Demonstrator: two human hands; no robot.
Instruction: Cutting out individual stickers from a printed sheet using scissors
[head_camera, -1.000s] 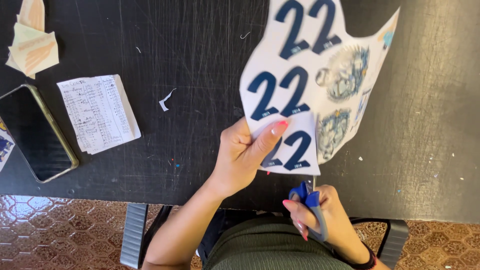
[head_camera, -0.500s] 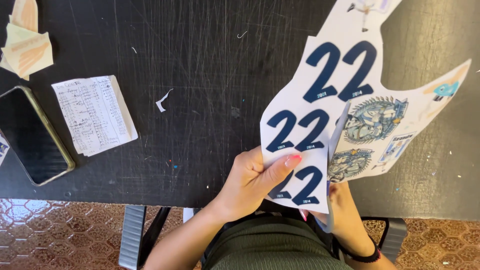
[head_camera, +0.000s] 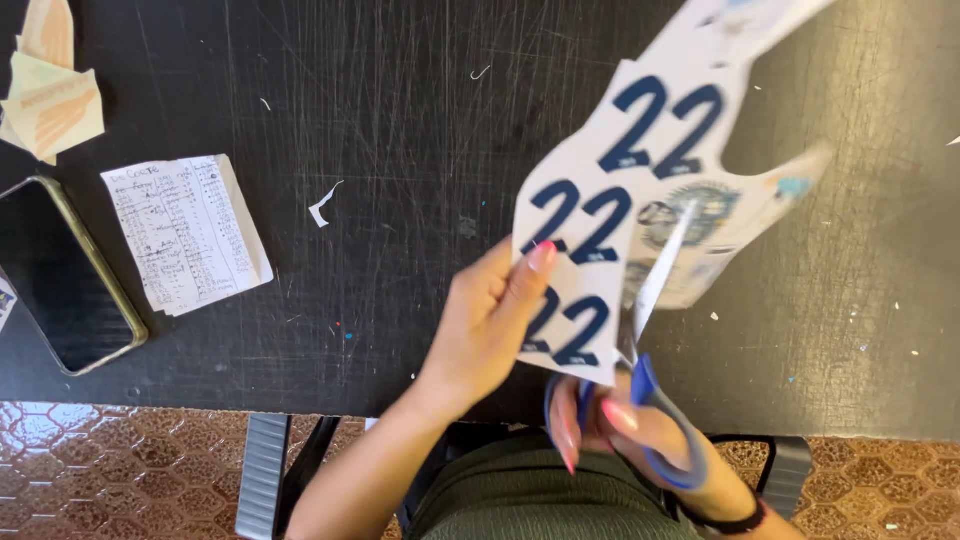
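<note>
My left hand (head_camera: 490, 320) pinches the lower left edge of a white printed sheet (head_camera: 640, 190) with large dark blue digits and round emblems, holding it up over the black table (head_camera: 400, 150). My right hand (head_camera: 640, 430) is below the sheet, fingers through the loops of blue-handled scissors (head_camera: 650, 340). The blades point up into the sheet between the digits and the emblems, blurred by motion.
A black phone in a gold-edged case (head_camera: 60, 275) lies at the left edge, beside a folded handwritten note (head_camera: 185, 232). Folded yellowish paper pieces (head_camera: 50, 90) sit at the top left. A small white scrap (head_camera: 324, 203) lies mid-table. A patterned brown floor (head_camera: 120, 470) shows below.
The sheet has swung to the right and tilted. The scissors have risen from behind the sheet, and their blades now reach up into the paper.
</note>
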